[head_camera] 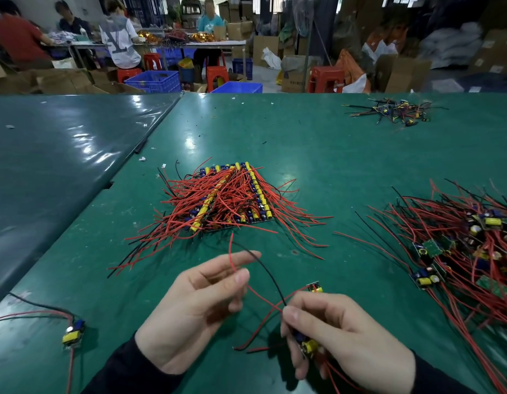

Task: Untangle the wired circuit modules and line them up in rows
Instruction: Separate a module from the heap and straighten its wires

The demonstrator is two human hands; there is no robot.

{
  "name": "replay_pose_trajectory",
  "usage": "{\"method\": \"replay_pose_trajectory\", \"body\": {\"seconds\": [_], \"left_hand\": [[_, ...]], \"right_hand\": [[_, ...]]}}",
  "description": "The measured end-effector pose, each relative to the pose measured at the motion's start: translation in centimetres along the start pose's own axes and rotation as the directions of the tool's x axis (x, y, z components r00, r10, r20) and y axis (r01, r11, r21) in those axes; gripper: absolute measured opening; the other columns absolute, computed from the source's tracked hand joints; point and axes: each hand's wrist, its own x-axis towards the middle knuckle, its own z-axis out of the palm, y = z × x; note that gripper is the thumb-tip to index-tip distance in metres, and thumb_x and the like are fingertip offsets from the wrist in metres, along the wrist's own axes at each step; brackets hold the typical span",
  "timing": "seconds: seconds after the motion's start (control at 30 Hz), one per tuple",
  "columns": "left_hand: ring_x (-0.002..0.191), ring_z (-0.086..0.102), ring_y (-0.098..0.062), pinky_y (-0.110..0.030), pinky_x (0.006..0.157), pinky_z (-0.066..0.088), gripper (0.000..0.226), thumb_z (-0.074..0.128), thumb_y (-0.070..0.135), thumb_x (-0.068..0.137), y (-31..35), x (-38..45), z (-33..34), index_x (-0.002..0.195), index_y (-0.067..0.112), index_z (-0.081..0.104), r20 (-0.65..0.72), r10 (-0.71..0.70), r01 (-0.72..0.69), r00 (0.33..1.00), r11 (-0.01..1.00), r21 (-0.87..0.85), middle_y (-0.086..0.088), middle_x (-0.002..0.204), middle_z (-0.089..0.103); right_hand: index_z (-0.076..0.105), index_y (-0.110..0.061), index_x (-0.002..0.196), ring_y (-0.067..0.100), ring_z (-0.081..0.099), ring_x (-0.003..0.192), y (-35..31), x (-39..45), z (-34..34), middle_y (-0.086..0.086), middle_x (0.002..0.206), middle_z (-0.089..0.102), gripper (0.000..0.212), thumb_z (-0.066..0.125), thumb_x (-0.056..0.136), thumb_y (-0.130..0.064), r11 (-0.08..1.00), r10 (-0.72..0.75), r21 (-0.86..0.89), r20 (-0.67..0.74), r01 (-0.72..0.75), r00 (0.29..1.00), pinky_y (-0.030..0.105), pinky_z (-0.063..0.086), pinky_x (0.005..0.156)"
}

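My right hand grips a small circuit module with a yellow part, low in the middle. A second module shows just above that hand's fingers. My left hand pinches the red wire between thumb and fingers; a black wire arcs from near its fingertips down to my right hand. Ahead on the green table lie rows of lined-up modules with red wires fanning out. A tangled pile of modules lies at the right.
A single module with red and black wires lies at the lower left. A small heap of wires and parts sits at the far right. A seam divides this table from a darker one on the left. Several people work at a far table.
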Motion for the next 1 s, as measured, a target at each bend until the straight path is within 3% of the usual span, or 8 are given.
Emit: {"method": "replay_pose_trajectory", "body": {"seconds": [0.17,0.27,0.4,0.53,0.63,0.7,0.87,1.0], "left_hand": [[0.057,0.058,-0.01,-0.015,0.05,0.048,0.067,0.094,0.019,0.045,-0.5,-0.4,0.4,0.106,0.003,0.071,0.205,-0.182,0.197,0.962,0.979,-0.056,-0.006,0.07,0.06],[0.055,0.064,-0.013,-0.016,0.048,0.051,0.065,0.097,0.021,0.034,-0.8,-0.4,0.6,0.092,0.003,0.075,0.172,-0.217,0.237,0.961,0.965,-0.109,-0.01,0.064,0.065],[0.047,0.061,-0.015,-0.017,0.043,0.049,0.054,0.097,0.023,0.03,-0.8,-0.3,0.9,0.074,0.002,0.074,0.05,-0.117,0.121,0.992,0.987,-0.102,-0.013,0.058,0.061],[0.049,0.06,-0.018,-0.02,0.044,0.049,0.017,0.071,0.011,0.067,-1.2,-0.1,1.4,0.076,-0.003,0.069,-0.007,0.001,-0.001,1.0,0.999,0.033,-0.021,0.07,0.064],[0.05,0.059,-0.02,-0.022,0.045,0.049,0.013,0.058,0.003,0.072,-1.7,0.0,1.6,0.082,-0.005,0.061,-0.017,-0.015,0.014,1.0,1.0,-0.021,-0.023,0.074,0.065],[0.05,0.055,-0.018,-0.022,0.045,0.047,0.01,0.057,0.004,0.074,-1.8,0.0,1.7,0.08,-0.002,0.063,-0.001,-0.037,0.037,0.999,0.995,-0.092,-0.02,0.072,0.062],[0.049,0.047,-0.016,-0.02,0.045,0.043,0.011,0.051,0.013,0.079,-1.9,0.2,1.8,0.074,0.004,0.056,0.033,-0.069,0.074,0.997,0.974,-0.214,-0.011,0.063,0.051],[0.053,0.05,-0.02,-0.023,0.048,0.045,0.016,0.048,0.022,0.083,-1.8,0.3,1.7,0.073,0.008,0.048,0.025,-0.039,0.044,0.999,0.961,-0.272,-0.01,0.067,0.052]], "right_hand": [[0.063,-0.022,0.068,0.017,0.057,0.049,0.1,0.0,0.3,0.009,0.059,0.06,0.022,0.057,0.084,-0.036,0.998,-0.005,0.069,0.056,0.001,0.998,0.017,0.043,0.046],[0.065,-0.022,0.072,0.012,0.057,0.047,-0.1,0.0,0.2,0.007,0.06,0.061,0.021,0.053,0.088,-0.029,0.993,0.011,0.115,0.122,-0.025,0.992,0.014,0.041,0.042],[0.064,-0.018,0.073,0.01,0.055,0.047,-0.1,-0.1,0.1,0.006,0.058,0.059,0.021,0.054,0.089,-0.027,0.997,-0.015,0.081,0.117,0.006,0.993,0.018,0.042,0.048],[0.06,-0.023,0.066,0.014,0.054,0.047,0.7,-0.3,0.1,0.0,0.052,0.057,0.024,0.057,0.09,-0.027,0.972,-0.107,-0.215,-0.056,0.093,0.993,0.024,0.042,0.048],[0.057,-0.02,0.066,0.022,0.054,0.047,1.1,-0.3,0.0,0.006,0.051,0.059,0.025,0.058,0.091,-0.025,0.859,-0.237,-0.492,-0.135,0.142,0.962,0.034,0.046,0.051],[0.056,-0.019,0.068,0.024,0.056,0.048,1.1,-0.4,0.1,0.007,0.053,0.062,0.024,0.057,0.09,-0.027,0.832,-0.259,-0.535,-0.143,0.145,0.955,0.035,0.046,0.052],[0.056,-0.023,0.064,0.011,0.056,0.046,1.0,-0.3,0.4,0.002,0.05,0.061,0.028,0.057,0.092,-0.024,0.866,-0.246,-0.478,-0.15,0.147,0.958,0.021,0.043,0.05],[0.059,-0.021,0.065,0.013,0.055,0.043,0.7,-0.2,0.6,0.003,0.05,0.06,0.031,0.054,0.095,-0.018,0.972,-0.123,-0.215,-0.138,0.091,0.983,0.015,0.039,0.043]]}}
